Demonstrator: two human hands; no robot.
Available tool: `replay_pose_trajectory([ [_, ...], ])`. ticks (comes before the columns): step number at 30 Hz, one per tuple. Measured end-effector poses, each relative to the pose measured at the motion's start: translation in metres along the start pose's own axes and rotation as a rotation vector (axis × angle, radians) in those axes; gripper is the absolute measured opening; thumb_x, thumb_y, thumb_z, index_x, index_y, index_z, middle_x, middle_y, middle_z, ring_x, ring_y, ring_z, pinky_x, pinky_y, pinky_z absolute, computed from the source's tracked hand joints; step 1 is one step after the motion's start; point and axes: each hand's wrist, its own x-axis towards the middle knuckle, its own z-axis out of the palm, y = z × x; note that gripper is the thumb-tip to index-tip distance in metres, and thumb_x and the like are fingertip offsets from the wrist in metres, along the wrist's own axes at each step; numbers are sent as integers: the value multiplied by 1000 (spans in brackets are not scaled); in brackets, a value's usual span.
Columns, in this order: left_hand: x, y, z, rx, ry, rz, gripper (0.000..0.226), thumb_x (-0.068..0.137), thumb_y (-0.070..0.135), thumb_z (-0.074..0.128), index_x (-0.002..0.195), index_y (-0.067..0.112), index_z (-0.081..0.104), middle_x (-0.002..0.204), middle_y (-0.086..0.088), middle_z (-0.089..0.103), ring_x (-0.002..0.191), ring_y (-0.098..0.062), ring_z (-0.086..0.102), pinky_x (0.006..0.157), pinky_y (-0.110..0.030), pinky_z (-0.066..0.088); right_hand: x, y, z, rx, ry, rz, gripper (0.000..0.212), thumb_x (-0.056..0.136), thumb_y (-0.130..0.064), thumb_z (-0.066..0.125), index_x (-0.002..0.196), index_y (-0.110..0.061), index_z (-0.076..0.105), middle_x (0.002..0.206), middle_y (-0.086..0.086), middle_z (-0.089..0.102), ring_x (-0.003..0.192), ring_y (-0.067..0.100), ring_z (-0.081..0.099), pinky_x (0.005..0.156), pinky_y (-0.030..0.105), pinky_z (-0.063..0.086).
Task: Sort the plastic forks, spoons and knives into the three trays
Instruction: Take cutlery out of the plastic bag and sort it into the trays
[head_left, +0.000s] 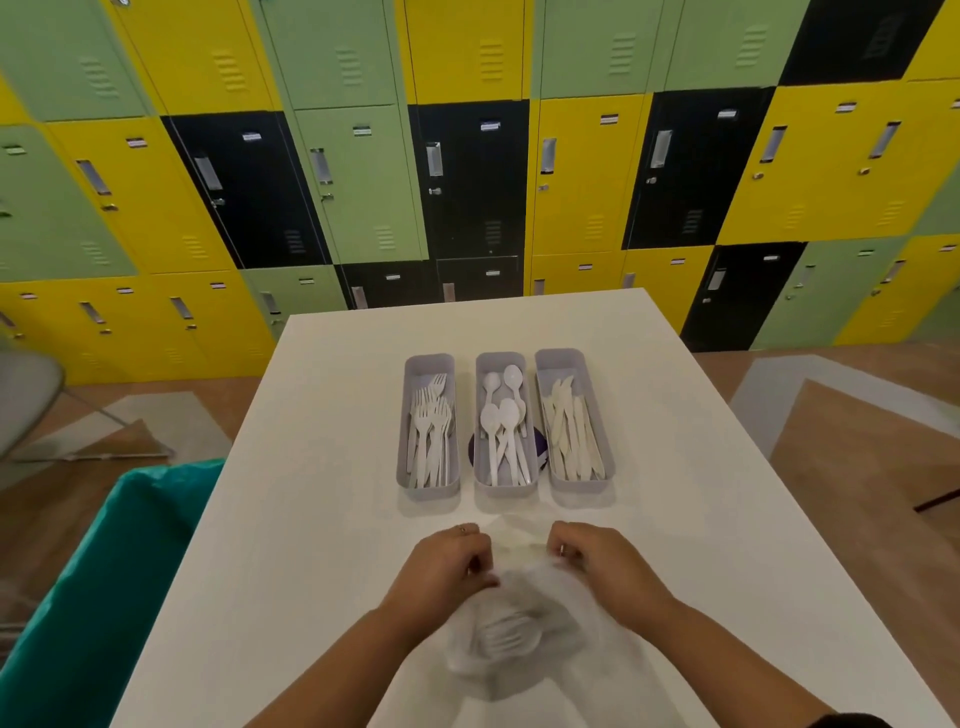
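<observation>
Three grey trays stand side by side on the white table (311, 519). The left tray (404, 415) holds white forks (431, 431), the middle tray (531, 415) holds white spoons (501, 421), the right tray (602, 441) holds white knives (569, 431). Close to me, a clear plastic bag (514, 634) with white cutlery inside lies on the table, blurred. My left hand (447, 566) and my right hand (602, 561) both pinch the bag's top edge, one on each side.
A purple round object (540, 441) peeks out from under the middle tray. A teal bin (104, 571) stands at the table's left side. Yellow, green and black lockers (467, 156) fill the wall beyond the table. A chair leg shows at far left.
</observation>
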Motion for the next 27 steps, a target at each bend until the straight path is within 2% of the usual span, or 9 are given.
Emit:
replay_pose_trajectory([
  [1,0,-2,-3,-9,11,-12,17,80,27,70,78,12,62,67,18,41,60,4,39,57,-10,31,-15,33,-6,96,31,213,21,84,-14,60,74,-27,48,67,-14,50,63,1,45,61,17,35],
  [3,0,-5,-7,-18,34,-35,17,80,23,71,75,10,61,65,17,41,58,3,39,56,-11,31,-29,49,-9,22,72,224,23,87,-18,61,73,-27,45,66,-15,48,63,3,45,62,19,36],
  [6,-2,-6,-6,-16,36,-52,17,80,20,71,74,8,60,65,16,42,58,2,39,56,-11,31,-23,43,-2,-16,30,145,21,89,-21,59,74,-27,46,67,-16,48,67,4,45,66,23,41],
  [9,-5,-2,0,-18,15,-6,14,81,24,69,81,12,61,76,13,49,64,7,38,59,-7,31,-28,57,-5,-124,53,76,6,87,-28,60,91,-31,56,89,-21,55,83,2,43,77,20,40],
  [13,-4,9,8,-32,45,32,27,79,40,68,97,21,62,96,9,58,74,10,37,70,-8,32,-20,39,4,-106,40,-101,33,86,-41,52,119,-43,50,116,-26,49,98,-4,37,94,14,28],
  [16,0,17,12,5,-1,2,25,83,40,63,91,16,62,91,3,61,75,-1,40,67,-10,31,-13,37,19,-225,107,-163,19,84,-44,49,103,-43,56,97,-22,58,89,-2,43,99,20,24],
  [20,1,15,16,61,-61,-57,16,88,28,60,94,14,64,96,-2,65,90,-15,53,68,-15,29,-6,47,33,-381,164,-144,15,74,-45,44,68,-38,56,63,-21,55,67,-3,47,100,30,42],
  [25,-5,-3,8,38,3,-114,15,88,25,60,91,10,62,79,8,52,75,-6,43,63,-12,31,-10,70,22,-359,288,-147,4,80,-34,51,77,-37,51,76,-19,51,78,1,37,100,28,25],
  [27,-11,-17,3,-5,45,-156,14,88,24,62,88,10,62,72,17,44,68,2,39,63,-10,32,-16,86,17,-343,316,-92,18,78,-26,65,79,-37,51,83,-19,47,78,1,37,99,28,26],
])
